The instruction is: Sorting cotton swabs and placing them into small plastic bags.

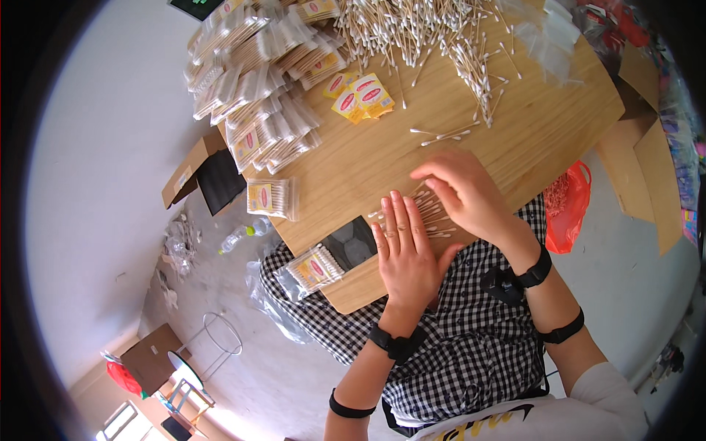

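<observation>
A loose layer of cotton swabs lies on the wooden table near its front edge, between my two hands. My left hand rests flat along the left side of these swabs, fingers stretched out and thumb apart. Over their right side my right hand is curved, its thumb apart from the fingers and no swab visible in it. Left of my left hand is a dark grey pad at the table edge. Beside that pad lies a filled clear bag of swabs with a yellow card in it.
Another filled swab bag lies at the table's left edge, below a tall heap of filled bags. Yellow cards and a large pile of loose swabs are farther back. Clear empty bags lie far right on the table.
</observation>
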`<move>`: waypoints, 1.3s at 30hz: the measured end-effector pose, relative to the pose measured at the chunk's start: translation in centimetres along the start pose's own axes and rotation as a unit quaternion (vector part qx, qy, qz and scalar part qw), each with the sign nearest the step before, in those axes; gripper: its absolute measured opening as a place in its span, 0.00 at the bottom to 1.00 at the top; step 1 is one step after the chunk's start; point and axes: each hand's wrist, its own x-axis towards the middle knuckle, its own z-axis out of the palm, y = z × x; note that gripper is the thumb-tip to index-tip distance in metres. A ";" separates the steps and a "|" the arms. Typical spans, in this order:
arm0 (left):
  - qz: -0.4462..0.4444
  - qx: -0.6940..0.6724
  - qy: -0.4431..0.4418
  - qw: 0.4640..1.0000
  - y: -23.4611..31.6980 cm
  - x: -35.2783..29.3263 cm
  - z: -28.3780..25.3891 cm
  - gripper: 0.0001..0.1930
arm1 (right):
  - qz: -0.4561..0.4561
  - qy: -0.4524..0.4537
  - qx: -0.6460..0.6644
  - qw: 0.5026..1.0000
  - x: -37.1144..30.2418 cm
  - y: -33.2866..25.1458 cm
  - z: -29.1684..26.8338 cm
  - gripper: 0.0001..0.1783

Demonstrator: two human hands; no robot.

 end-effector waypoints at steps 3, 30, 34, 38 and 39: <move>0.000 0.006 -0.019 1.000 0.4 1.1 -0.6 0.53 | 0.085 0.043 0.021 0.995 -1.4 0.3 -1.3 0.06; 0.024 -0.057 0.042 0.997 -1.7 3.2 -0.5 0.53 | -0.105 -0.050 -0.287 0.951 3.2 1.4 -0.1 0.07; 0.020 -0.076 0.050 0.996 -1.4 3.3 -0.3 0.53 | -0.083 -0.060 -0.293 0.950 3.4 1.1 -0.1 0.05; 0.019 -0.066 0.071 0.995 -1.1 3.2 -0.4 0.50 | -0.099 -0.070 -0.202 0.972 2.5 0.2 0.7 0.06; 0.018 -0.065 0.072 0.995 -1.2 3.2 -0.4 0.50 | -0.085 -0.072 -0.180 0.977 2.2 0.0 0.8 0.06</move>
